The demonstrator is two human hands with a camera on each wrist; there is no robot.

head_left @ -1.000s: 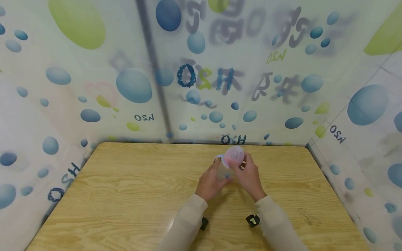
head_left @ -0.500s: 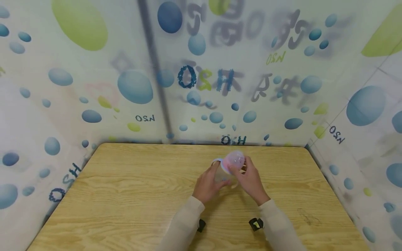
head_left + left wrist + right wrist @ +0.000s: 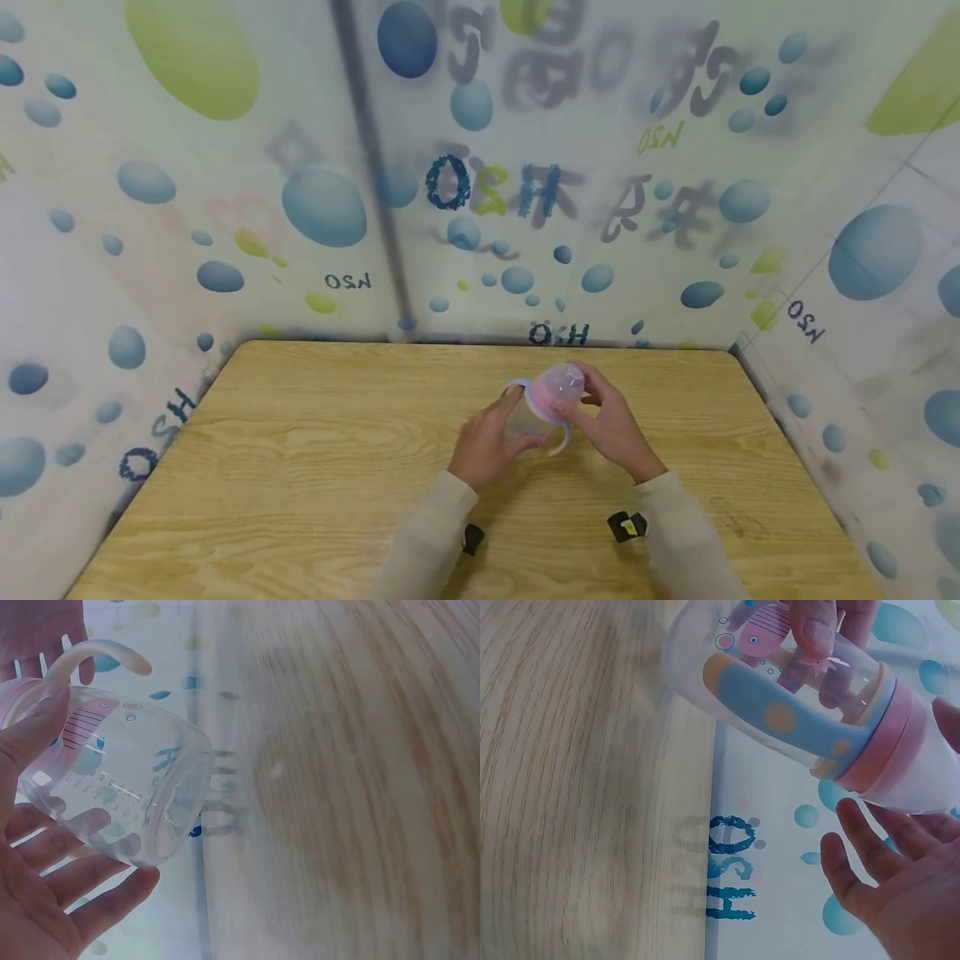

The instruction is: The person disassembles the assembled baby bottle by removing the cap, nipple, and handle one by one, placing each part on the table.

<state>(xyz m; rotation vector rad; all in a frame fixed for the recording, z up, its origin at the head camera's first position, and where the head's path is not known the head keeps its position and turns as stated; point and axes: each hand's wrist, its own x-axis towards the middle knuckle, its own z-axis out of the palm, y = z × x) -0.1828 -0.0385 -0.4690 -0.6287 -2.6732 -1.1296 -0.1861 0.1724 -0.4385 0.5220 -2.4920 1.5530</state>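
A clear baby bottle (image 3: 522, 425) is held tilted above the table, its capped end toward the upper right. My left hand (image 3: 483, 442) grips the body, thumb on one side and fingers spread along the other in the left wrist view. At the pink collar and clear domed cap (image 3: 564, 382), my right hand (image 3: 617, 423) holds on with its thumb and foremost fingers. In the right wrist view its other fingers (image 3: 877, 859) extend loosely below the cap. A blue handle with yellow spots (image 3: 780, 712) runs along the body. Pink fish and measuring marks are printed on the bottle.
The wood-grain table (image 3: 315, 467) reaches back to a wall (image 3: 645, 275) printed with blue and green drops and letters. Side walls stand close at left and right. Dark wrist devices (image 3: 627, 526) hang under both cream sleeves (image 3: 686, 529).
The bottle has come slightly lower and tilted more to the right, bringing its lower handle into view. My left hand has shifted left, and my right hand has moved a little right.
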